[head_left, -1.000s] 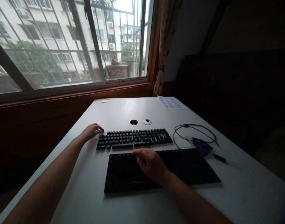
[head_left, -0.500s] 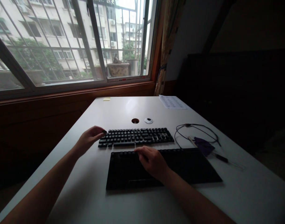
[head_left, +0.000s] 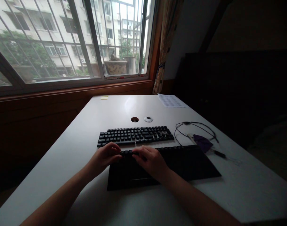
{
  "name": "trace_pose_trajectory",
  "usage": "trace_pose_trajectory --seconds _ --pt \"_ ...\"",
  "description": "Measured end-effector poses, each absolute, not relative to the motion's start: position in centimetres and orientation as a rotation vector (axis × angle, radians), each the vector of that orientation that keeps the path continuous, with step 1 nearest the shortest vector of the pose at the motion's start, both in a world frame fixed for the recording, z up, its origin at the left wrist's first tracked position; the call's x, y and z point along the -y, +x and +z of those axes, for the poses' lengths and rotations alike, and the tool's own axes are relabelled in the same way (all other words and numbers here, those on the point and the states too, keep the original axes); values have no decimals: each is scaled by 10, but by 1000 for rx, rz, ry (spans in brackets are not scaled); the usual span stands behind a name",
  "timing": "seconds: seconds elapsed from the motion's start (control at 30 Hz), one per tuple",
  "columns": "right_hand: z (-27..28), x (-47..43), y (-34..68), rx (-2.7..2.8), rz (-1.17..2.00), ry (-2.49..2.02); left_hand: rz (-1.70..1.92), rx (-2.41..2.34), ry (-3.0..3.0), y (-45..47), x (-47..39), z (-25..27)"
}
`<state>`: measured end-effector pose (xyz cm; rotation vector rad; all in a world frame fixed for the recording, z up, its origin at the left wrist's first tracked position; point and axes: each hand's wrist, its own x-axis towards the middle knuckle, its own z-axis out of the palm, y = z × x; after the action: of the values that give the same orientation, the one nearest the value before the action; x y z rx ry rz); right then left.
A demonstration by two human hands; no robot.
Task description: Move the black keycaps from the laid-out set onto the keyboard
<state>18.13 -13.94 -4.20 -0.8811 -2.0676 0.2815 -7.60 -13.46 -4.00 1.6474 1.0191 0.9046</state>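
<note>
A black keyboard lies on the white table, with keycaps along its far edge and a dark, bare-looking lower part. Behind it, loose black keycaps are set out in rows in a keyboard's layout. My left hand is closed at the keyboard's far left part, pinching a small dark keycap at its fingertips. Close beside it, my right hand rests over the keyboard's far row, thumb and fingers closed together. Whatever lies between the right fingertips is hidden.
A coiled black cable lies at the right, near a purple cloth and a dark-handled tool with thin wire ends. Printed paper and a yellow note lie at the far edge. The tabletop has a round hole.
My left hand has come from the left end of the loose keycap rows to the keyboard, beside my right hand. The right hand stays at nearly the same spot. The view has shifted slightly.
</note>
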Motion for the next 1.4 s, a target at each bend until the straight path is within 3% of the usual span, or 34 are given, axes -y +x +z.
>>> trace_pose_trajectory --seconds 0.73,1.4 --pt "-42 148 171 2151 183 -700 791 -1100 1881 -67 148 -32" --pt "-41 147 177 2085 293 -822 1050 -1201 2243 -102 125 -34"
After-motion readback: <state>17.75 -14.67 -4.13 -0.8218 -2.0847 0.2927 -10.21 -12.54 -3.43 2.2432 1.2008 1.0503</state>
